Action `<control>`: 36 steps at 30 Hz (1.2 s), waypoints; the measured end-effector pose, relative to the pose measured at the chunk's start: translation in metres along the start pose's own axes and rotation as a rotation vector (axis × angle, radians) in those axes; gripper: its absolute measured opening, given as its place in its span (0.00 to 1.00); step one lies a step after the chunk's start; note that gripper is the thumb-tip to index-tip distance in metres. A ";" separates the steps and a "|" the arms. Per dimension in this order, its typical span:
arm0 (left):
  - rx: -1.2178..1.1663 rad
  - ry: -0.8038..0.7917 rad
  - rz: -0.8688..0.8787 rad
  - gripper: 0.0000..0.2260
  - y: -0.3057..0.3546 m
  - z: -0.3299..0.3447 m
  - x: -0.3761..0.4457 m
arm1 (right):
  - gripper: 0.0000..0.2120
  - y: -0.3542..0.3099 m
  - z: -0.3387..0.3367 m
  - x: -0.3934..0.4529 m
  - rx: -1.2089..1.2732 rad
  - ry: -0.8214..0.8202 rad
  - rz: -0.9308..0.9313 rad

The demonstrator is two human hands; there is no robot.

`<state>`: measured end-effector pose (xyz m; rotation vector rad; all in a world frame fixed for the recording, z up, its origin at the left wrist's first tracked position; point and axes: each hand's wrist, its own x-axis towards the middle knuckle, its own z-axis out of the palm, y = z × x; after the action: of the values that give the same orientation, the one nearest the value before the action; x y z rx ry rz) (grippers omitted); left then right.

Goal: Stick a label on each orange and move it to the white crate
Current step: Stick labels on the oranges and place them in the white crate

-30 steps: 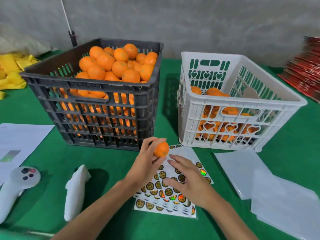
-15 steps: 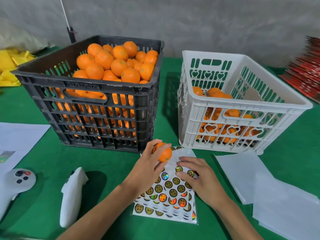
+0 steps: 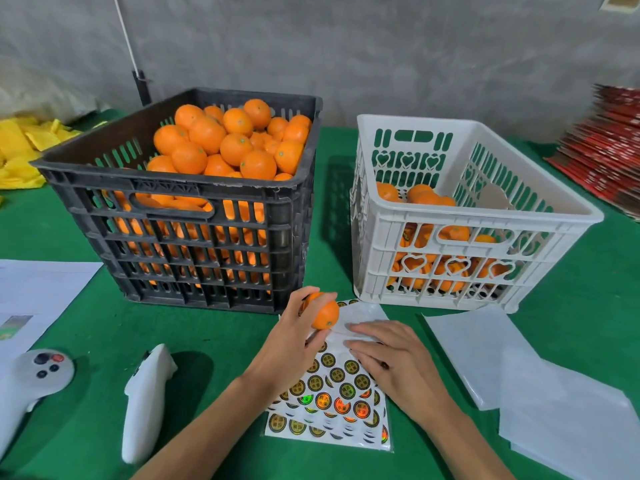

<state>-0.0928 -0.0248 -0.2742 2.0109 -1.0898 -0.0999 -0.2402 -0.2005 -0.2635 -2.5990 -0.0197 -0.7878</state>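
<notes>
A black crate [image 3: 194, 216] heaped with oranges stands left. In front of it, the left hand [image 3: 291, 344] grips one orange [image 3: 325, 314] above the sticker sheet [image 3: 332, 403]; the right hand [image 3: 394, 362] lies flat, fingers straight, on that sheet. The white crate [image 3: 460, 237] stands right, partly filled.

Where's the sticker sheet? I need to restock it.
Head view, bottom centre: the sticker sheet lies on the table before the white crate, under the right hand.

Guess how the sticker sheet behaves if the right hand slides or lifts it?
The sticker sheet looks thin and glossy, so it likely flops when lifted. Lying flat on the green cloth, it probably slides unless pinned; the right hand rests on it.
</notes>
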 end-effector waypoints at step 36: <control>0.095 0.019 0.090 0.24 0.196 -0.075 0.208 | 0.17 -0.022 -0.156 0.191 0.228 0.639 0.390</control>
<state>-0.0614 -0.1838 -0.0278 2.0389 -1.1902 0.0182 -0.1652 -0.2633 -0.0358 -1.9488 0.5303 -1.3235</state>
